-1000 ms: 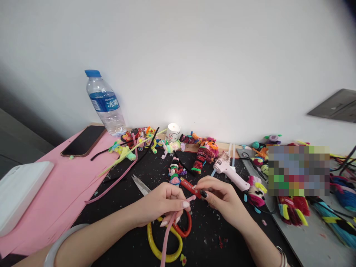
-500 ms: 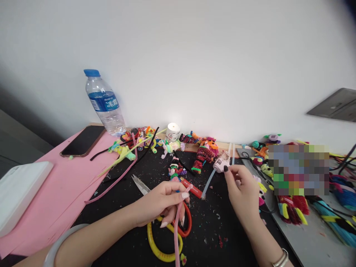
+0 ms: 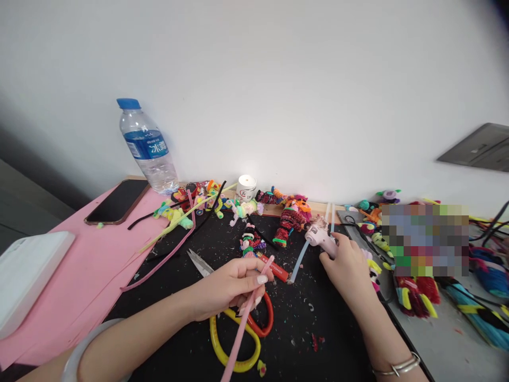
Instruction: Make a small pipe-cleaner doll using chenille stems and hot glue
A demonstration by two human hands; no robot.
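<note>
Wears around the left forearm [image 3: 151, 318], out at 8 o'clock, a thick, smooth, rounded bangle [image 3: 75, 356] in milky grey-white, softly glossy, stone-like or glassy in look. Wears around the right wrist [image 3: 384, 345], between 4 and 5 o'clock, a slim, shiny, silver-coloured metal bracelet [image 3: 397, 368] of narrow bands, meeting in a small crossed detail too fine to make out. Has longish, neatly shaped nails on the left hand [image 3: 238, 284], glossy and pale pinkish white, clearest on the thumbnail [image 3: 262, 279] near 6 o'clock. Goes bare along both forearms, without sleeve or glove in view.
</note>
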